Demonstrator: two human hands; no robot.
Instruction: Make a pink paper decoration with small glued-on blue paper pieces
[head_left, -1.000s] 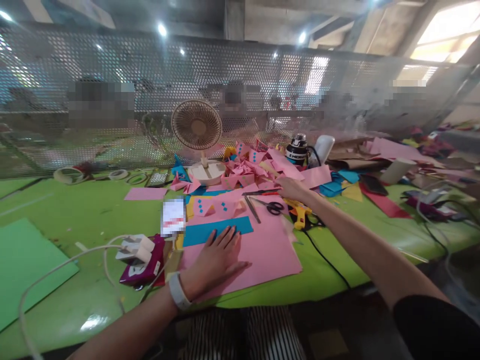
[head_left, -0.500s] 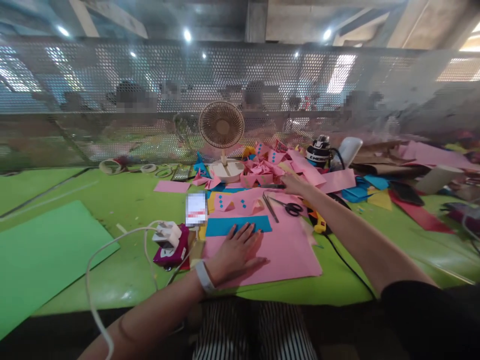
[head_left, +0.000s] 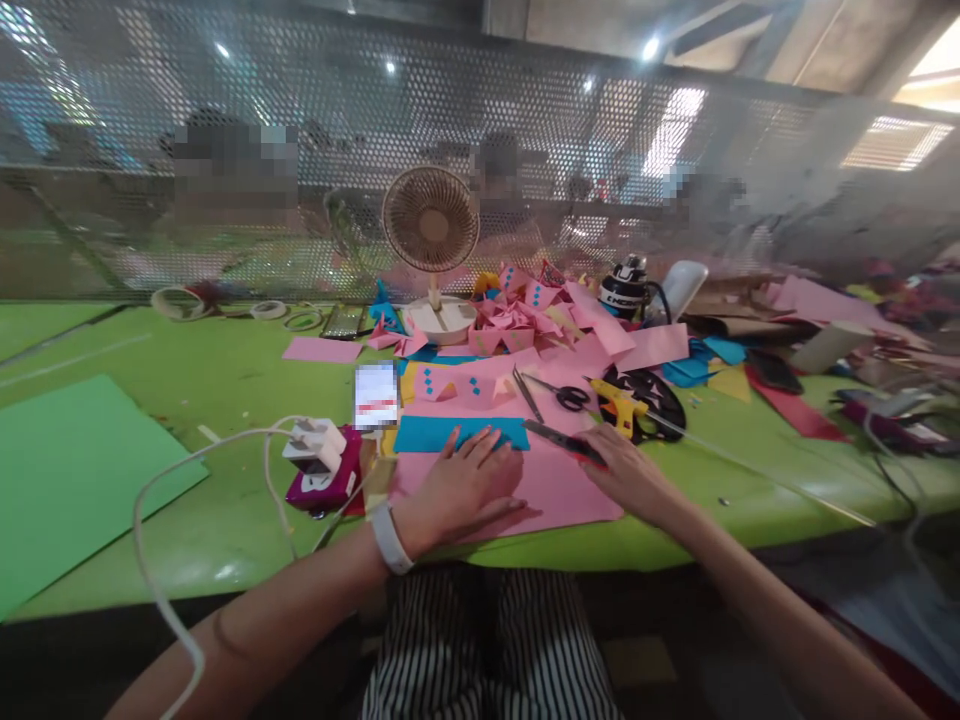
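Note:
My left hand [head_left: 465, 485] lies flat with fingers spread. Its fingertips press on a blue paper strip [head_left: 420, 434], which rests on a large pink paper sheet [head_left: 555, 508]. In my right hand [head_left: 626, 470] is a pair of scissors [head_left: 556, 438] with dark blades and some red at the handle. The blades point left, their tips at the right end of the blue strip. Behind them lie tweezers [head_left: 528, 395] and black-handled scissors [head_left: 562, 393]. A yellow glue gun [head_left: 621, 408] sits on a black round holder to the right.
A small fan [head_left: 431, 220] stands at the back beside heaped pink paper pieces [head_left: 502, 325]. On the left are a phone [head_left: 376, 397], a purple power box [head_left: 321, 488] with white plugs and cables, and a green sheet [head_left: 82, 480]. A perforated screen [head_left: 300, 230] rises behind the table.
My right hand has come back toward me from the far pile, bringing the scissors to the blue strip's right end. My left hand stays on the strip. The view has shifted slightly.

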